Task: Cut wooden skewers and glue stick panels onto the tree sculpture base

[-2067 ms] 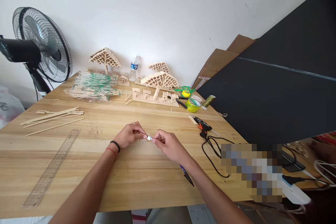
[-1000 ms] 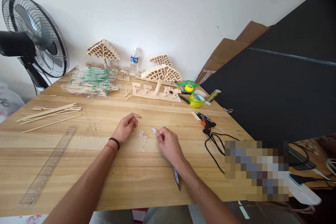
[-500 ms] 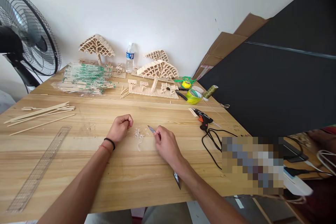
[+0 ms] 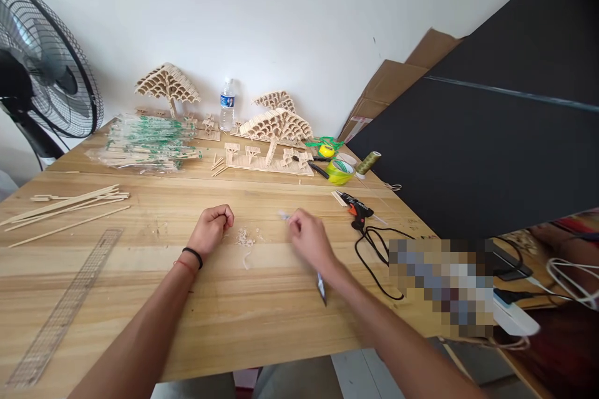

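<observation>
My left hand (image 4: 211,229) rests on the wooden table (image 4: 243,318) with its fingers curled closed. What they hold, if anything, is hidden. My right hand (image 4: 311,237) is closed around a slim craft knife (image 4: 321,287). One pointed end shows below the wrist; the other end, past my fingers, is blurred by motion. Between my hands lies a small heap of pale shavings (image 4: 244,237), with a thin curl just below it. The hands are apart from each other.
A clear ruler (image 4: 68,302) and loose wooden sticks (image 4: 70,202) lie left. Stick-built models (image 4: 271,137), bagged sticks (image 4: 145,140) and a bottle (image 4: 227,106) stand at the back. Right are a glue gun (image 4: 358,209) with its cable, yellow tape (image 4: 340,171) and a thread spool (image 4: 369,163).
My right hand has moved right and slightly away from me with the knife, off the shavings. My left hand stays closed in about the same place. The view has shifted slightly.
</observation>
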Demonstrator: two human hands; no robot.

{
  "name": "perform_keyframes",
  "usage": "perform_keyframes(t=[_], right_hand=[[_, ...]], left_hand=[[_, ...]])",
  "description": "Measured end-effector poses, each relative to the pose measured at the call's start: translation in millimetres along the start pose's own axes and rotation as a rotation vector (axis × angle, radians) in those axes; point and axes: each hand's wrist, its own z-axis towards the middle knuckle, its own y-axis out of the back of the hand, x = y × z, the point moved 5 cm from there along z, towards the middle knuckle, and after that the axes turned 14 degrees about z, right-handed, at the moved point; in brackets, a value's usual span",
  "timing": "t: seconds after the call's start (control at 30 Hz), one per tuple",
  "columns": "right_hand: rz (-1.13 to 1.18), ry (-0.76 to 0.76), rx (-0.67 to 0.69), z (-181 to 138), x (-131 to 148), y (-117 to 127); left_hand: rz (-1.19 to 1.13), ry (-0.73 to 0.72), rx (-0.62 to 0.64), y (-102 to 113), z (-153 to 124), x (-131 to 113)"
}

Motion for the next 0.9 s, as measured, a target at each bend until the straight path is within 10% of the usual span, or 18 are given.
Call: perform_keyframes(t=[0.2, 0.43, 0.7, 0.9], right_hand=[[-0.074, -0.101, -0.109, 60.2, -46.0, 34.2], [-0.005, 0.062, 0.077, 7.1, -5.7, -5.4], [-0.011, -0.015, -0.063, 12.9, -27.2, 37.2], [0.057, 0.086, 0.033, -29.9, 23.8, -19.8]], left_hand=[[-0.023, 0.008, 0.000, 0.4, 0.6, -2.8], [-0.049, 0.016, -0.001, 0.7, 1.8, -1.8], [-0.040, 0.005, -0.021, 1.6, 1.8, -3.0], [-0.038, 0.015, -0.021, 1.8, 1.7, -2.8]])
